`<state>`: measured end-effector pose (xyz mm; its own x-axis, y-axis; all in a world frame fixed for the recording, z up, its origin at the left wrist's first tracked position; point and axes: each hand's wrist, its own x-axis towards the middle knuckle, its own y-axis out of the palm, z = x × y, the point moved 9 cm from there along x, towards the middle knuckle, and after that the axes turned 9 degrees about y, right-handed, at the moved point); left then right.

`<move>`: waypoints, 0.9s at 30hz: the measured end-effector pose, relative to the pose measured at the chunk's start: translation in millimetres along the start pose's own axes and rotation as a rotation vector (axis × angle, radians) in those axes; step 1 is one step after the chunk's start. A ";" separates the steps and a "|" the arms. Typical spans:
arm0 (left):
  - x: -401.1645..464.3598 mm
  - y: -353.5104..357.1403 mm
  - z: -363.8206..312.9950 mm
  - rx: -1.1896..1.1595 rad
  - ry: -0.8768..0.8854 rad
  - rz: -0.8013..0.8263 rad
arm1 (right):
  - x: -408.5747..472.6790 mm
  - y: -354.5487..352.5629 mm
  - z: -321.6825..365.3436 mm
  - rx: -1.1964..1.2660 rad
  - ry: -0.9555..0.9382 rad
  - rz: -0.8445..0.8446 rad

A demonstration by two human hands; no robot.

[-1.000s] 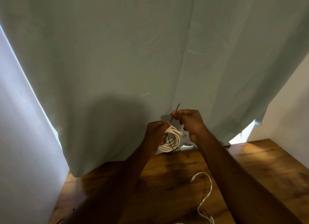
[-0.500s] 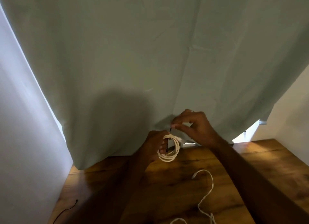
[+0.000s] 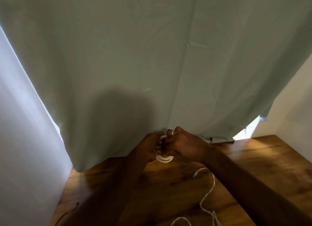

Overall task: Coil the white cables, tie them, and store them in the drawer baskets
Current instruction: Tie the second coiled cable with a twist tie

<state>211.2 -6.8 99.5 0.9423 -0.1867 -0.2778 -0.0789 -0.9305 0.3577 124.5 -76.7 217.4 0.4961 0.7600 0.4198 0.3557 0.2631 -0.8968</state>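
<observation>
A coiled white cable [image 3: 164, 158] hangs between both hands above the far part of the wooden table [image 3: 253, 158]. My left hand [image 3: 149, 147] grips the coil on its left side. My right hand [image 3: 183, 145] is closed against the coil's top right, fingers pinching a thin black tie [image 3: 163, 144] that is mostly hidden. A second white cable [image 3: 206, 193] lies loose and uncoiled on the table under my right forearm. No drawer or basket is in sight.
A pale green curtain [image 3: 152, 57] hangs right behind the hands and reaches the table. A thin black tie [image 3: 69, 212] lies near the table's front left. White walls stand at left and right.
My right hand has come down from above the coil and closed onto it beside the left hand; the black tie's free end no longer sticks up. The view has tilted downward.
</observation>
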 end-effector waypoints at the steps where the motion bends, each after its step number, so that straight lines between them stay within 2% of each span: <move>1: -0.3 0.7 1.3 -0.011 -0.010 0.009 | 0.6 -0.6 0.8 0.008 -0.005 0.012; 4: -2.5 3.3 4.8 -0.079 -0.036 0.006 | 0.4 5.8 0.6 -0.025 -0.002 0.059; 7: -10.6 7.0 0.0 -0.108 -0.036 -0.011 | -0.2 8.4 -4.2 -0.037 0.032 0.009; 9: -18.3 10.2 -11.3 -0.001 0.025 -0.017 | 0.3 -9.4 -15.5 0.184 0.160 -0.095; 12: -34.3 11.5 -32.8 0.172 0.194 -0.081 | -13.2 -39.3 -63.3 0.718 0.564 -0.357; 15: -54.9 25.2 -61.0 0.118 0.448 0.025 | -23.5 -37.4 -95.2 1.069 0.827 -0.382; 18: -74.4 37.4 -73.0 0.155 0.548 0.091 | -19.4 -31.9 -97.5 1.127 0.839 -0.274; 23: -83.5 38.4 -69.7 0.187 0.501 0.068 | -9.6 -26.6 -80.6 1.171 0.750 -0.220; 27: -86.2 32.4 -64.6 0.117 0.455 0.052 | -8.8 -21.2 -73.0 1.184 0.753 -0.197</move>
<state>148.4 -0.5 192.7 0.9809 -0.1011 0.1660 -0.1411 -0.9577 0.2507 170.4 -132.4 243.0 0.9482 0.2578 0.1858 -0.2100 0.9471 -0.2427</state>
